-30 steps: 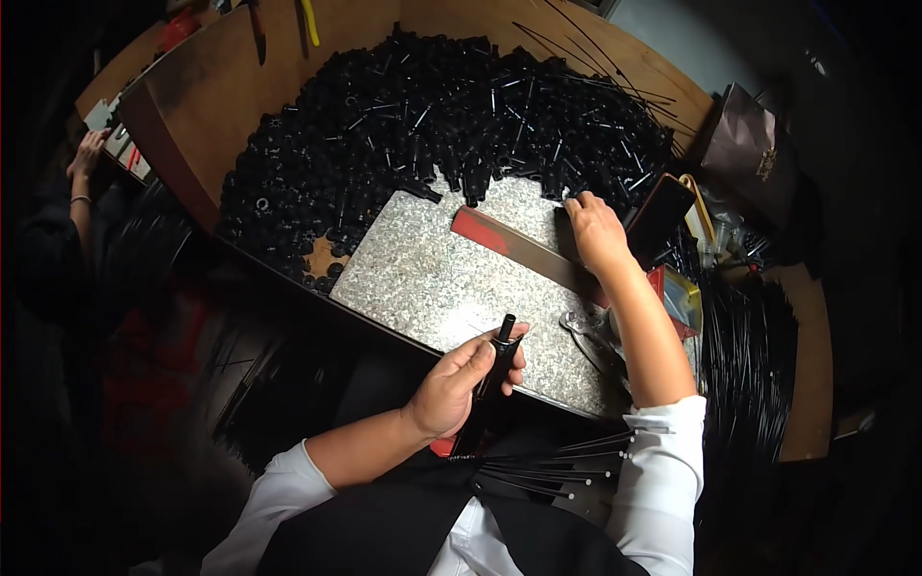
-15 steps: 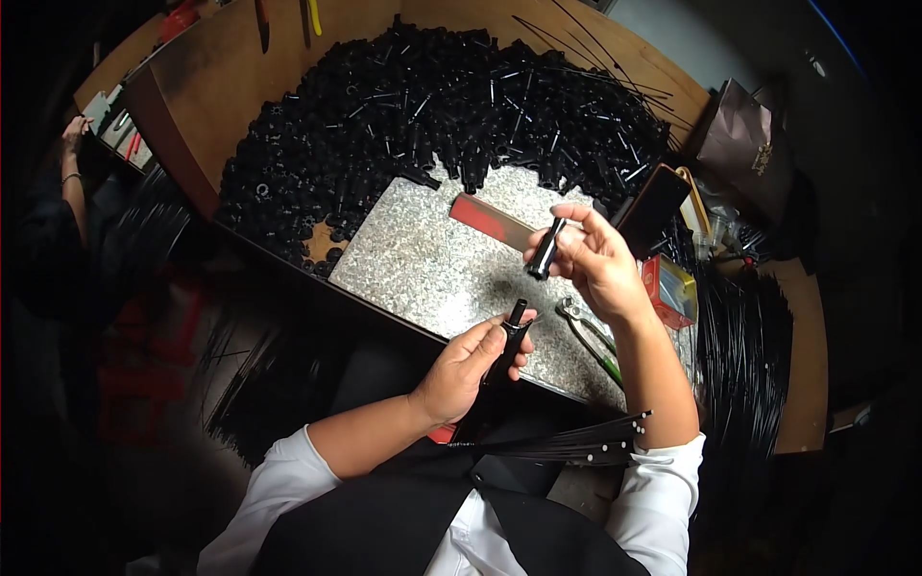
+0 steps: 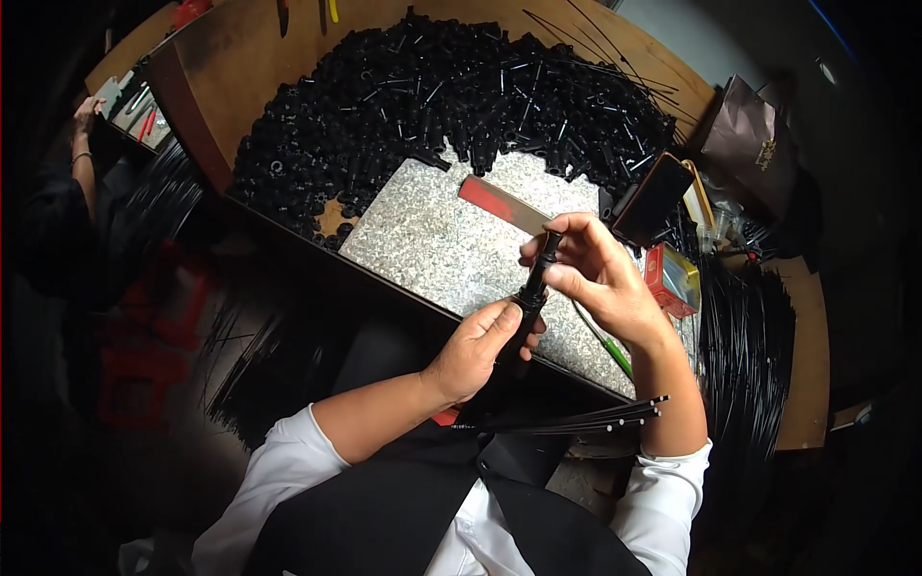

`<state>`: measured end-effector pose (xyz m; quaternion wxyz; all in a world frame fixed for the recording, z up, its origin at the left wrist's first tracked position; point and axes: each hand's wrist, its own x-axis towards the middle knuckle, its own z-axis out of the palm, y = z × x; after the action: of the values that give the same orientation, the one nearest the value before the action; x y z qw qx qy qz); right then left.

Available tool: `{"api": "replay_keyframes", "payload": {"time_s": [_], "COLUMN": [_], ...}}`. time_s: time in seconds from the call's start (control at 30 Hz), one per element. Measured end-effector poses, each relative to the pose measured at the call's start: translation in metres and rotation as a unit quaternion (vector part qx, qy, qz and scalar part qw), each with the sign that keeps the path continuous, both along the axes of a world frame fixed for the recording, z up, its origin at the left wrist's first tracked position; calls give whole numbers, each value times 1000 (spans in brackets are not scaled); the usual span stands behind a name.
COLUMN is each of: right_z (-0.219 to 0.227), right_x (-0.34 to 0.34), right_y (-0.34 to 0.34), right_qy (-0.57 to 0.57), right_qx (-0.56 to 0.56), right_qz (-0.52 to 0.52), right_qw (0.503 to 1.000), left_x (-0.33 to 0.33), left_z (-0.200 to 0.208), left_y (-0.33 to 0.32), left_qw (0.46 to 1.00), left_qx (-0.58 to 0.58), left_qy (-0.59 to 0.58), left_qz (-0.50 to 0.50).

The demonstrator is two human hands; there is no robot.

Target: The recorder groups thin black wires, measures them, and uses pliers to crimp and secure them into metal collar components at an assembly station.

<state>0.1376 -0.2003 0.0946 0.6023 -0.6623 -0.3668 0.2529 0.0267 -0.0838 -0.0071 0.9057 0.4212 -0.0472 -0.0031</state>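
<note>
Two grips noted: left hand [image 3: 477, 350] closed around the lower black tube [image 3: 530, 305], right hand [image 3: 607, 286] pinching the black sleeve [image 3: 542, 275] at its top, above the speckled board [image 3: 413, 230]. Judged step: joining. Next move calls for aligned pressure. Beyond: heaped black parts [image 3: 413, 106].

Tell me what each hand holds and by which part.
The left hand grips a black tube near its upper end; the right hand holds a black cylindrical piece by its side and top end.
</note>
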Motion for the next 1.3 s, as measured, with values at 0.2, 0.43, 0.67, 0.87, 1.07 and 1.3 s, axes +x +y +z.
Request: {"api": "replay_keyframes", "payload": {"time_s": [0.2, 0.43, 0.67, 0.87, 1.07, 1.3], "right_z": [4, 6, 14, 8, -3, -12], "right_x": [-3, -13, -21, -8, -3, -6], "right_y": [1, 10, 11, 12, 10, -1], "right_qy": [39, -180, -308, -309, 0, -51], "right_qx": [-30, -140, -193, -130, -104, -112], "right_qz": [-45, -124, -127, -24, -110, -44], "right_qw": [998, 966, 923, 942, 988, 991], "left_x": [-3, -8, -6, -6, -1, 0], "left_z": [-2, 6, -1, -5, 1, -7], "left_y": [1, 0, -7, -1, 0, 5], "left_qw": [999, 990, 980, 988, 998, 999], "left_qx": [46, 120, 165, 122, 50, 7], "left_qy": [-15, -48, -48, -50, -13, -4], "left_qz": [6, 54, 102, 80, 40, 48]}}
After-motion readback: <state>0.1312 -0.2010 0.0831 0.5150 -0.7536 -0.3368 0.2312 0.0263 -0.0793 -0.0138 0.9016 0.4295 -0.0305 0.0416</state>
